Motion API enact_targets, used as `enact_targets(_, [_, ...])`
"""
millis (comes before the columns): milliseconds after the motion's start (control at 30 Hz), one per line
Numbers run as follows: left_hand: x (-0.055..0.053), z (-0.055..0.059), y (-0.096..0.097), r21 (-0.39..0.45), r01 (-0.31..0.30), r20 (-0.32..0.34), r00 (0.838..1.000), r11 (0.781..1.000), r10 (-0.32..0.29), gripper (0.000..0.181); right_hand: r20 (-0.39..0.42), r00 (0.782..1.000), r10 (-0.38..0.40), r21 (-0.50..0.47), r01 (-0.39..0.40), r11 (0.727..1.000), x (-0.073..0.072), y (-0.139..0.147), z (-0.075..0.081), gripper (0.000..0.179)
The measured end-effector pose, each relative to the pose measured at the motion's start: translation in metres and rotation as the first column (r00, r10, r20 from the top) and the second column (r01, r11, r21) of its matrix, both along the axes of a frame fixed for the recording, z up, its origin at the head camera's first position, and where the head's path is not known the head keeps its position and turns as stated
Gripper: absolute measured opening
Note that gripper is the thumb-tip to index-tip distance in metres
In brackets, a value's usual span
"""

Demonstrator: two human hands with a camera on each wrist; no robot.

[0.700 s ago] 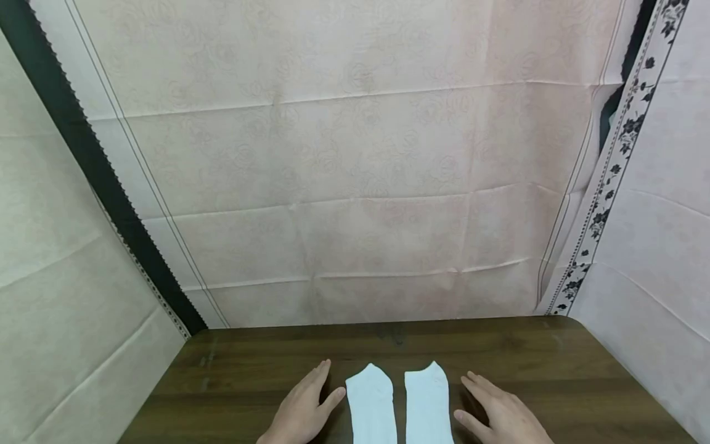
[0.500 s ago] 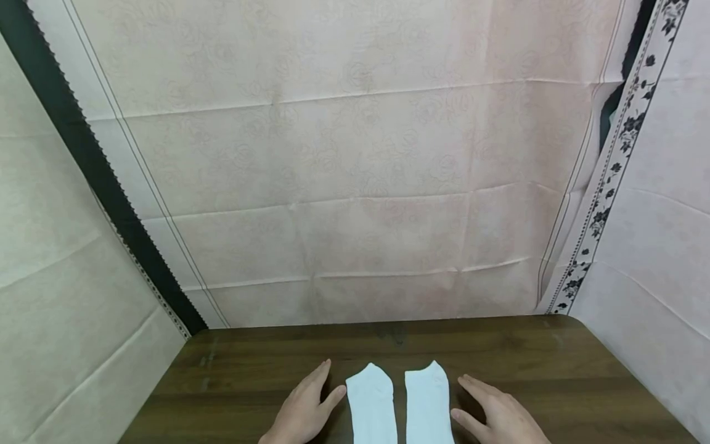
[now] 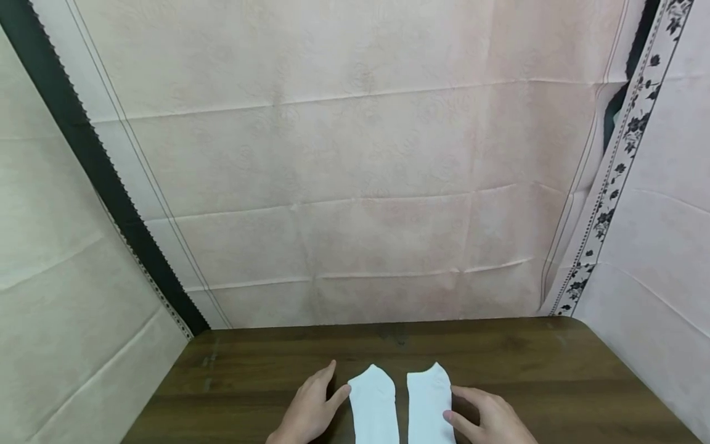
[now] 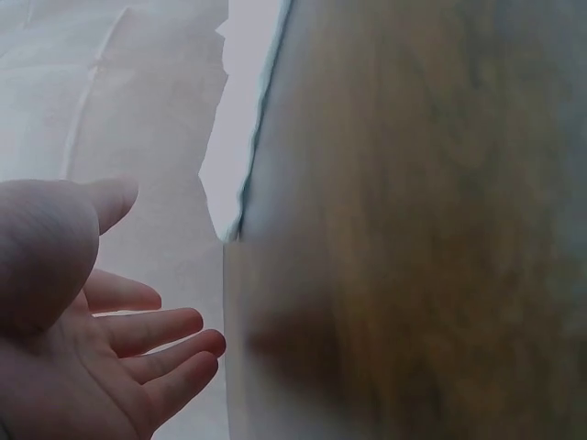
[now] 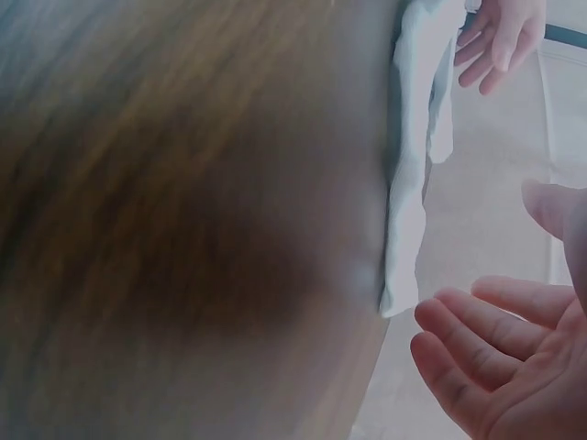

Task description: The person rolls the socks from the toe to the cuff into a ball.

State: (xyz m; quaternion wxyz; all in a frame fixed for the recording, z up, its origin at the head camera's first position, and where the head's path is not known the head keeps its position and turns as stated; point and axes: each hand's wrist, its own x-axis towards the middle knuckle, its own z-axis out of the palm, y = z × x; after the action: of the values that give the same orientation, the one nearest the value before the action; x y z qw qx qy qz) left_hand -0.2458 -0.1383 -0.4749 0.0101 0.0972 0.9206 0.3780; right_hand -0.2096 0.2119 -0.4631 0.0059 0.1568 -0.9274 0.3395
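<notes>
Two white socks lie flat and side by side on the table, their lower ends cut off by the bottom of the head view. Beside the outer edge of the left sock point(image 3: 374, 401) is my left hand point(image 3: 307, 404), its thumb tip at the sock's edge and its fingers extended. My right hand point(image 3: 488, 416) has its thumb and fingertips at the outer edge of the right sock point(image 3: 429, 404), with the thumb tip overlapping it in the head view. In both wrist views the fingers are loosely spread, and neither hand grips the cloth.
The dark wooden table point(image 3: 266, 351) ends at a pale patterned cloth hanging point(image 3: 355, 234) behind it. Similar cloth walls rise on the left point(image 3: 66, 327) and right point(image 3: 654, 259), with a black band and a floral border along the corners.
My right hand has moved left, bringing its thumb and fingertips to the right sock's edge. The left hand and both socks look nearly unmoved; the head view has shifted slightly.
</notes>
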Motion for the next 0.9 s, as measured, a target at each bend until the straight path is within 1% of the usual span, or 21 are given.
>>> enact_targets(100, [-0.001, 0.0, 0.002, 0.01, -0.006, 0.006, 1.0, 1.0, 0.006, 0.074, -0.022, 0.999, 0.035, -0.005, -0.035, 0.999, 0.001, -0.002, -0.003, 0.051])
enact_targets(267, [-0.004, -0.001, 0.003, 0.029, -0.002, 0.009, 1.0, 1.0, 0.002, 0.073, -0.002, 0.997, 0.078, -0.08, -0.078, 0.994, 0.001, -0.008, -0.004, 0.047])
enact_targets(400, [-0.007, -0.002, 0.005, 0.056, 0.004, 0.025, 1.0, 0.998, -0.005, 0.072, 0.017, 0.995, 0.098, -0.134, -0.095, 0.986, 0.001, -0.014, -0.004, 0.045])
enact_targets(500, [-0.008, -0.003, 0.006, 0.075, 0.008, 0.024, 1.0, 0.997, -0.01, 0.071, 0.004, 0.994, 0.113, -0.177, -0.11, 0.978, 0.003, -0.018, -0.005, 0.042])
enact_targets(633, [-0.01, -0.005, 0.008, 0.085, 0.016, 0.015, 1.0, 0.996, -0.017, 0.07, -0.039, 0.99, 0.133, -0.216, -0.139, 0.967, 0.004, -0.024, -0.007, 0.039])
enact_targets(833, [-0.012, -0.004, 0.01, 0.085, 0.013, 0.021, 1.0, 0.996, -0.015, 0.068, 0.02, 0.987, 0.159, -0.239, -0.15, 0.959, 0.004, -0.033, -0.008, 0.038])
enact_targets(900, [-0.012, -0.004, 0.011, 0.084, 0.011, 0.022, 1.0, 0.996, -0.013, 0.067, 0.023, 0.984, 0.174, -0.244, -0.164, 0.956, 0.005, -0.036, -0.009, 0.037])
